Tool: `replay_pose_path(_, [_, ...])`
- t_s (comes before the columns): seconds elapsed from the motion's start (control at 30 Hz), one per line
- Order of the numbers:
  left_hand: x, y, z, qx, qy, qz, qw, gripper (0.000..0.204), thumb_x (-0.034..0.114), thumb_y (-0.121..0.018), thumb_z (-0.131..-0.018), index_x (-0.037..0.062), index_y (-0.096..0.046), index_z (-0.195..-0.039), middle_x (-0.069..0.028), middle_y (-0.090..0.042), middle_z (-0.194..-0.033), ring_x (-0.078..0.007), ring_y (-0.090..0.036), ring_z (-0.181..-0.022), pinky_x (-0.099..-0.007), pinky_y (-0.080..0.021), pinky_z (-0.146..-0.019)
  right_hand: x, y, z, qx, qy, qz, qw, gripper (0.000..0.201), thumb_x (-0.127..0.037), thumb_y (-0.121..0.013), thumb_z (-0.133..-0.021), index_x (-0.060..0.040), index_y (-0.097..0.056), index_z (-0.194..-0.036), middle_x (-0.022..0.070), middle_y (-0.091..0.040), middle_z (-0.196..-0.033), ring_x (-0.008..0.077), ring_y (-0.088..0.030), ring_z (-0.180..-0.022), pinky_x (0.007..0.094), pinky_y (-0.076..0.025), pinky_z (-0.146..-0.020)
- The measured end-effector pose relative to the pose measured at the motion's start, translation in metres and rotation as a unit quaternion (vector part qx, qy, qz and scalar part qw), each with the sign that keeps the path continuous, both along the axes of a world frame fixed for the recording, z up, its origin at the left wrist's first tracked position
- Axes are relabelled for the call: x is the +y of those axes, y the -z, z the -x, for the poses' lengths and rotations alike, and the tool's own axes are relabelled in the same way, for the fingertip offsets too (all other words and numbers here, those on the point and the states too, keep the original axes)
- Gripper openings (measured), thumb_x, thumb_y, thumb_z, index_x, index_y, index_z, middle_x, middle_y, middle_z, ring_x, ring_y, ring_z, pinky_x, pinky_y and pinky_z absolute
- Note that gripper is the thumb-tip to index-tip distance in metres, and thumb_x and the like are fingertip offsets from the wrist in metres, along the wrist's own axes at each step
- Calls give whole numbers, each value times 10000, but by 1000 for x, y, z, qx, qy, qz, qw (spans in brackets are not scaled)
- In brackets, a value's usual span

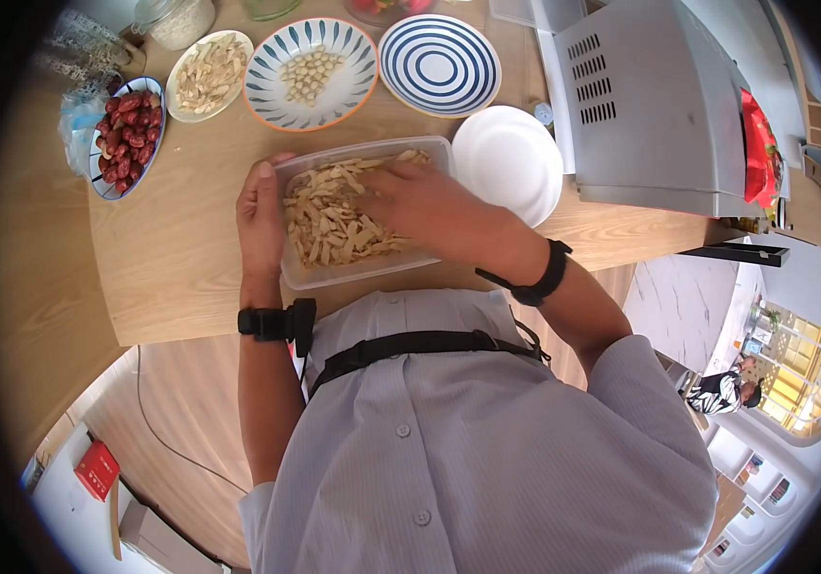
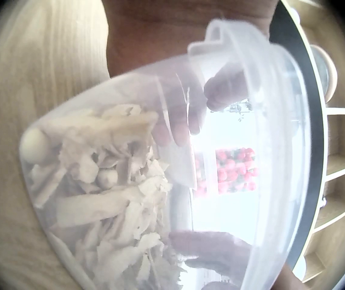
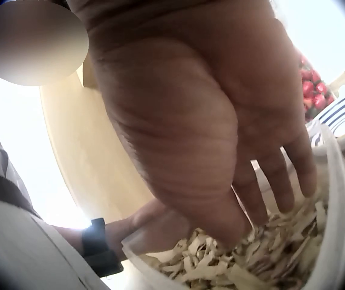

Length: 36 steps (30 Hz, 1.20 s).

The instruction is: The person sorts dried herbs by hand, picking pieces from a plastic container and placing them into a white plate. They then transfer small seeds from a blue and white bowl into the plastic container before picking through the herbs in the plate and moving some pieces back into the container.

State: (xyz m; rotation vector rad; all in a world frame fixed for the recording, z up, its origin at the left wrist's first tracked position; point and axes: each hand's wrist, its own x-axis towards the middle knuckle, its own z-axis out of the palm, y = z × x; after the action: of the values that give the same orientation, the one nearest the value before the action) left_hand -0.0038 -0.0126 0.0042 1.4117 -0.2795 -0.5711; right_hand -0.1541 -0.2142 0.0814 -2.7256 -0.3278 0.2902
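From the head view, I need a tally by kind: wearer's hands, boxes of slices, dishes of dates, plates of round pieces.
Left hand and right hand: 2
Box of slices: 1
Dish of dates: 1
Plate of round pieces: 1
Total: 5

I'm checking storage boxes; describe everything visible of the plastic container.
The plastic container is rectangular with rounded corners, see-through, with a cloudy rim and no lid on. It stands open side up on the wooden table, partly filled with pale slices. The left hand touches its left end; the right hand reaches inside. A white plate is beside its right end.
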Motion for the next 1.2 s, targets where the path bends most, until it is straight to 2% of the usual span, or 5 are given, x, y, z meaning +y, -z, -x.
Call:
replay_pose_path(0.27, [2, 0, 0, 10, -1, 2, 1000, 406, 327, -464, -1132, -7, -681, -1212, -50, -699, -1104, -118, -628, -1029, -285, -507, -948, 3, 13, 6, 14, -47, -6, 999, 413, -100, -672, -874, -140, -724, -1282, 99, -508, -1555, 361, -489, -1414, 480, -437, -1152])
replay_pose_path(0.57, [2, 1, 0, 12, -3, -3, 1000, 404, 327, -468, -1129, -4, -684, -1213, -45, -700, -1108, -117, -622, -1019, -280, -503, -945, -14, 1, 5, 33, -88, -98, 991, 301, -11, -620, -841, -25, -724, -1123, 131, -708, -1140, 322, -618, -1194, 408, -534, -983])
replay_pose_path(0.77, [3, 4, -2, -11, 2, -12, 1000, 408, 326, -465, -1130, -11, -679, -1218, -51, -697, -1129, -120, -621, -1033, -285, -503, -950, -9, -6, -6, 58, 27, -48, 997, 281, -17, -625, -846, -41, -727, -1107, 155, -716, -1090, 354, -696, -1020, 443, -565, -886])
replay_pose_path(0.87, [1, 2, -2, -14, -3, -16, 1000, 413, 324, -460, -1131, -17, -675, -1221, -54, -696, -1136, -123, -621, -1044, -290, -503, -956, -9, 5, -25, -33, 9, -42, 999, 250, -72, -626, -871, -56, -733, -1096, 172, -729, -1051, 363, -727, -942, 457, -581, -806])
replay_pose_path(1.2, [2, 1, -1, -4, 1, -5, 1000, 411, 328, -459, -1134, -11, -678, -1213, -53, -700, -1128, -120, -627, -1029, -288, -509, -945, -1, 23, -42, 46, -59, 27, 997, 281, -115, -606, -908, -81, -732, -1156, 175, -731, -894, 371, -740, -839, 474, -586, -706])
